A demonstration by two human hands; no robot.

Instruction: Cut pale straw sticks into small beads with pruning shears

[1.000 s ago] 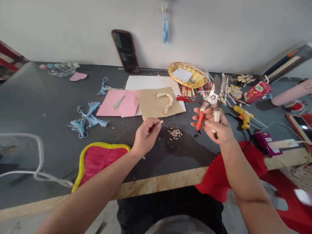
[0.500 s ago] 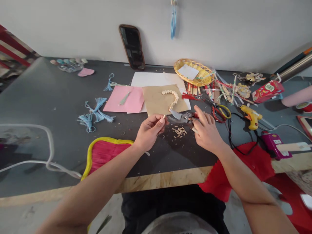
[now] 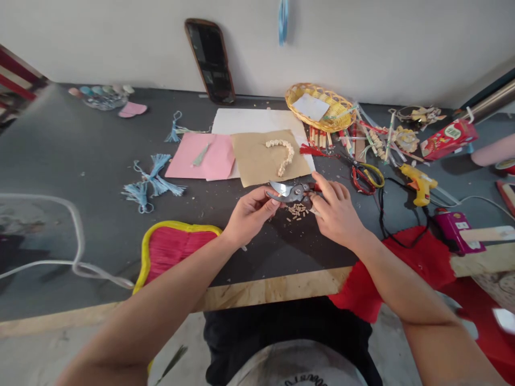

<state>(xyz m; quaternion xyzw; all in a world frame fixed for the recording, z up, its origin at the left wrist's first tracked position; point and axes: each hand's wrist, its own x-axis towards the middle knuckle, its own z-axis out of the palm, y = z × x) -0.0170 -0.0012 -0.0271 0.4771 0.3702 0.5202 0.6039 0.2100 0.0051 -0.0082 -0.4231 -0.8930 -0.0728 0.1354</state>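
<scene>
The left hand (image 3: pixel 251 215) has thumb and fingertips pinched narrow around a small pale stick (image 3: pixel 280 197), which sits at the blades of the pruning shears (image 3: pixel 296 191); whether the metal grips it is too small to tell. The right hand (image 3: pixel 337 212) is curled around the handles, forefinger held out straight, with the blades pointing to nine o'clock.

Taking the shears as the dial's centre and the wall as twelve, a loose pile of short pale pieces (image 3: pixel 298 211) lies on the dark tabletop at six, just beside the tool. At twelve a curved knobbly strip (image 3: pixel 287 153) rests on brown paper (image 3: pixel 251 161). A wicker basket (image 3: pixel 337 122) stands at one; scissors (image 3: pixel 365 180) and, farther out, a yellow glue gun (image 3: pixel 420 186) lie at three. Red cloth (image 3: pixel 422 262) is at four, a yellow-edged magenta piece (image 3: pixel 173 249) at eight, blue tassels (image 3: pixel 155 182) at nine, pink paper (image 3: pixel 185 161) at ten. At eleven a phone (image 3: pixel 211 61) leans against the wall.
</scene>
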